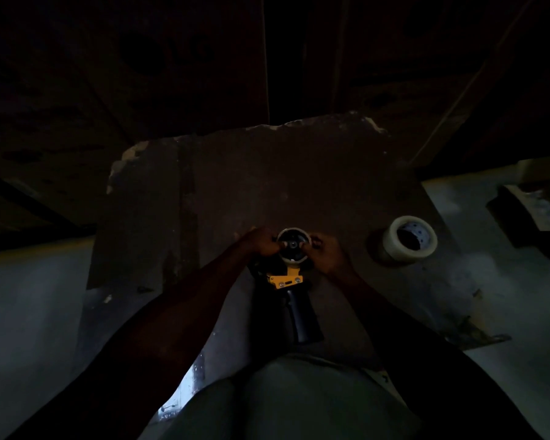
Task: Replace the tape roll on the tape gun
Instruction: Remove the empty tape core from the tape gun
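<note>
Setting: dim, low-lit view from above; much detail lost in shadow.
Work surface (267, 173): large dark slab with chipped pale edges at its far corners; bears the tape gun and the spare roll.
Floor (29, 296): pale grey, showing to either side of the slab.
Person's lap (286, 398): grey cloth at the near edge, under the gun's handle end.
Left arm: bare forearm reaching in from lower left, rising diagonally to the gun's head.
Right arm: bare forearm reaching in from lower right, mirroring the left.
Debris at right (527, 214): dark blocky shapes on the floor beyond the slab; kind cannot be told.
Tape gun (288, 281): lies flat at the slab's middle, black handle toward the person, yellow bracket with two screws midway, round head farthest away.
Spare tape roll (408, 238): pale, full-looking roll resting tilted on the slab, well to the right of the gun, apart from both hands.
Left hand (261, 244): fingers curled, gripping the left rim of the mounted roll.
Right hand (326, 250): fingers curled, gripping the right rim of the same roll.
Mounted roll (292, 246): thin pale ring seated on the gun's dark hub, held between both hands; nothing covers its face.
</note>
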`<state>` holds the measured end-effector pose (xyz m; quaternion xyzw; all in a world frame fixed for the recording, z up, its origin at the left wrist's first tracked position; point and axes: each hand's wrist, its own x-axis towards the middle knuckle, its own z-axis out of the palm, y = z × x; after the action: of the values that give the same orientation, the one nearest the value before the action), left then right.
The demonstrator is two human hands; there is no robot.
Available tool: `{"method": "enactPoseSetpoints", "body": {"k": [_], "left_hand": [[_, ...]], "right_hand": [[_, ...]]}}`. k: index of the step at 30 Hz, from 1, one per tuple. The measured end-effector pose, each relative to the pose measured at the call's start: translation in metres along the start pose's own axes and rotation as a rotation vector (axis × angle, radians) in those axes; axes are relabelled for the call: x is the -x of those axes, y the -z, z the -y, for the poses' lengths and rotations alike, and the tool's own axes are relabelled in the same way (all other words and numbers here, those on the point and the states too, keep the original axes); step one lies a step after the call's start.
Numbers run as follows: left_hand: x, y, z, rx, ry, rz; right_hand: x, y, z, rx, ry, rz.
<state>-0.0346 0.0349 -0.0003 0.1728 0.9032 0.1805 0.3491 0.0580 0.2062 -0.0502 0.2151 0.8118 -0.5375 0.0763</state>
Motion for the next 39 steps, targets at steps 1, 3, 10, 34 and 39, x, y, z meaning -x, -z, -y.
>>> {"method": "enactPoseSetpoints", "body": {"k": [1, 3, 10, 34, 39], "left_hand": [[-0.001, 0.000, -0.001, 0.012, 0.010, 0.005], [-0.003, 0.000, 0.001, 0.059, 0.019, 0.000], [-0.006, -0.004, 0.008, 0.206, 0.023, -0.018], [0.008, -0.001, 0.001, 0.490, -0.005, -0.004], [0.007, -0.005, 0.004, 0.500, -0.023, -0.027]], "right_hand": [[-0.002, 0.000, -0.004, 0.003, -0.003, -0.008], [0.000, 0.001, -0.002, -0.007, 0.002, -0.013], [0.013, 0.002, 0.017, -0.022, 0.046, -0.032], [0.009, -0.003, 0.025, -0.287, -0.115, -0.068], [0.009, -0.001, 0.022, -0.331, -0.147, -0.032]]}}
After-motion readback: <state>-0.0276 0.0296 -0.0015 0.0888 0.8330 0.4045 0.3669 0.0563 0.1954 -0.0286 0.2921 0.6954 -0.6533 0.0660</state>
